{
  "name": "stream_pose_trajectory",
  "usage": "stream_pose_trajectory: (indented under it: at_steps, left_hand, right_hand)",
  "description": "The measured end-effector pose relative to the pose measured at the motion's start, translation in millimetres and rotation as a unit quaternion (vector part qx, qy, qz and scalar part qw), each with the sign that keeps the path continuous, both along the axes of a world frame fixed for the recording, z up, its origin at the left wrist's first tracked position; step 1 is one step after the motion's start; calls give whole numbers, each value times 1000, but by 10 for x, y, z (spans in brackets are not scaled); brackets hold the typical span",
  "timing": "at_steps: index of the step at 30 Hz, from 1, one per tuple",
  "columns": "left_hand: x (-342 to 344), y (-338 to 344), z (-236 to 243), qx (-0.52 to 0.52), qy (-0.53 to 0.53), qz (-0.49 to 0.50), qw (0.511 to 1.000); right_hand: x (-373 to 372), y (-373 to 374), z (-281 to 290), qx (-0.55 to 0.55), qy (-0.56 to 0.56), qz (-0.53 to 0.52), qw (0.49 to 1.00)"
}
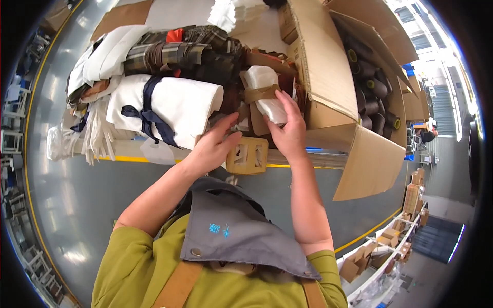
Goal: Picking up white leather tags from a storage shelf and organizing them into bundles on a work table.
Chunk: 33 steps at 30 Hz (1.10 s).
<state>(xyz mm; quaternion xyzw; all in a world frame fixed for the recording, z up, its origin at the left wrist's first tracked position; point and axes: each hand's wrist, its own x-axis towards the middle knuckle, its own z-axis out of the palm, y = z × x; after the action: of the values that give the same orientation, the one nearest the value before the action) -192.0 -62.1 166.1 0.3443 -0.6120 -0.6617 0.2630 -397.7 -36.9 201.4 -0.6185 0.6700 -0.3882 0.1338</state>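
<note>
My right hand (pixel 289 128) grips the right side of a white plastic-wrapped packet (pixel 266 78), fingers on its edge and thumb at its lower end. A brown strip (pixel 263 94) crosses the packet's middle. My left hand (pixel 216 146) lies at the right end of a white cloth roll (pixel 174 102) tied with a dark navy ribbon (pixel 147 114). Its fingers are stretched out with the thumb apart, and nothing shows held in them. Between my wrists, at the table's front edge, is a tan piece with two cut-out openings (pixel 247 155).
Plaid cloth bundles (pixel 164 55) are piled behind the white roll, with pale fringe strips (pixel 98 131) hanging at the left edge. An open cardboard box (pixel 328 66) holding dark thread spools (pixel 377 87) stands to the right. Its flap (pixel 371 167) juts toward me.
</note>
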Motion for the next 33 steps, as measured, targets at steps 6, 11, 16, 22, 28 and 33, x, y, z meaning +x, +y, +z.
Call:
stream_pose_trajectory:
  at_steps: [6,11,16,22,28,33]
  left_hand:
    - [5,85,80,67,-44,40,996]
    - [-71,69,58,71,-5,94,993]
    - [-39,114,74,9,-51,65,997]
    - [-211,-79,215,-115,26,104,988]
    - [-548,-362,184,-124,-58,73,988]
    - [-712,-520,303,-5,-14,81,997]
  right_hand:
    - [-121,12,-89,-19,-75,12,997]
    - [-109,33,-177,-9,-146,-3,989]
    - [-161,29,-213,-42,-213,-7,976]
    - [-100,0,-121,-27,-319,-47,946]
    - [-111,-1,-81,-29,-326,-56,943]
    - [-72,-21,-30,-65,-352,-55,932]
